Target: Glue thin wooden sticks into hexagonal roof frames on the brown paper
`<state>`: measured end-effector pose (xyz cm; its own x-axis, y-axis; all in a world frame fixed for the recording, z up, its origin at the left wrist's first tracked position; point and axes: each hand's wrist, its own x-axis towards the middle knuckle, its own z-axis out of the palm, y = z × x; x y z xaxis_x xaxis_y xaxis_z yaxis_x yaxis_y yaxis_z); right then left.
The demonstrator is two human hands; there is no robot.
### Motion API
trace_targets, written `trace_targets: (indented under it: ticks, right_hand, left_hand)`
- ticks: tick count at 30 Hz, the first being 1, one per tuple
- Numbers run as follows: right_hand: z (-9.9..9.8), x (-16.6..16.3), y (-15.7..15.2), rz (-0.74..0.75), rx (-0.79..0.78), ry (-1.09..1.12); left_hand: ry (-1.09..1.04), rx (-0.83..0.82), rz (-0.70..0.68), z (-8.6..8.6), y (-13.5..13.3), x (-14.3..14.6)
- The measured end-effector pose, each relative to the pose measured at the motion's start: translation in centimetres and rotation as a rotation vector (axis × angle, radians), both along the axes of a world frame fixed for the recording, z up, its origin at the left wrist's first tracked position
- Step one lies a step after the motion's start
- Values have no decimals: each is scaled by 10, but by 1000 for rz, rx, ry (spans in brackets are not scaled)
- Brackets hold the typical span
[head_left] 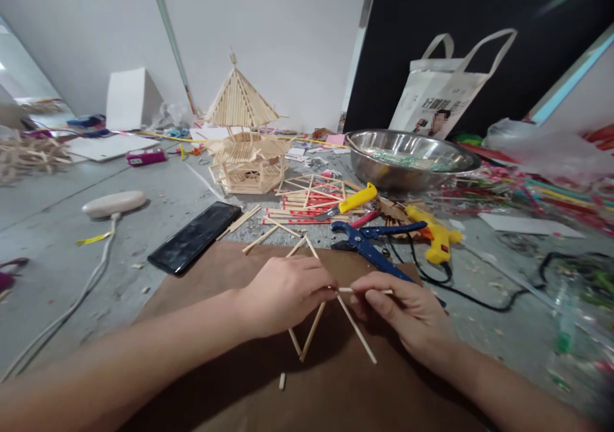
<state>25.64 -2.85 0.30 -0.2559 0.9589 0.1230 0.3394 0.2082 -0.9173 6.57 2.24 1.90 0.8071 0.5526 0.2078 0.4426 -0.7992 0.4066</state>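
Note:
Between my two hands runs a short, thin wooden stick [345,289], lying level. My right hand [407,310] pinches it between thumb and forefinger, and its tip pokes out past them. The fingertips of my left hand [288,294] close on the stick's other end. Beneath them lies a frame of thin sticks [313,331] joined at angles, partly covered by my left hand. One long stick [357,329] of it slants down to the right. A small stick offcut [282,381] rests nearer me on the brown sheet [230,381].
Blue cutting pliers [369,246], a yellow-handled knife [357,198] and a yellow glue gun [434,235] with a black cord lie ahead. A black phone [194,237] is at left. Behind stand a stick-built pavilion [247,157] and a steel basin [407,179].

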Motion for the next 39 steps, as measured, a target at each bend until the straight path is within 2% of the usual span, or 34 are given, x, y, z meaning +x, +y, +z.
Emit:
trace_targets:
  ticks: [5, 8, 9, 11, 15, 19, 22, 29, 35, 37, 39]
  right_hand:
    - [3, 3, 5, -82, -19, 14]
    - [15, 19, 21, -234, 43, -9]
    - [20, 26, 28, -305, 56, -118]
    - [29, 40, 42, -338, 69, -451]
    - [33, 54, 57, -213, 36, -987]
    - [23, 50, 57, -128, 54, -1216]
    - [17, 46, 56, -156, 86, -1313]
    - [12, 50, 55, -325, 244, -1338]
    - [31, 55, 50, -581, 293, -1298]
    - [38, 57, 50, -661, 291, -1197]
    - [41, 59, 51, -710, 224, -1014]
  left_hand:
    - [-38, -73, 13, -6, -2, 0]
    - [-119, -175, 89, -10, 3, -4]
    - [-145, -216, 129, -11, 5, -5]
    - [-184, -292, 208, -12, 9, -7]
    - [-248, -438, 282, -13, 14, -9]
    - [-305, -551, 303, -18, 15, -9]
    - [-345, -609, 310, -21, 15, -9]
    - [-440, -822, 315, -21, 16, -7]
    - [-537, -709, 294, -17, 16, -10]
    - [-572, -686, 297, -16, 15, -11]
    - [-591, -655, 308, -15, 14, -13]
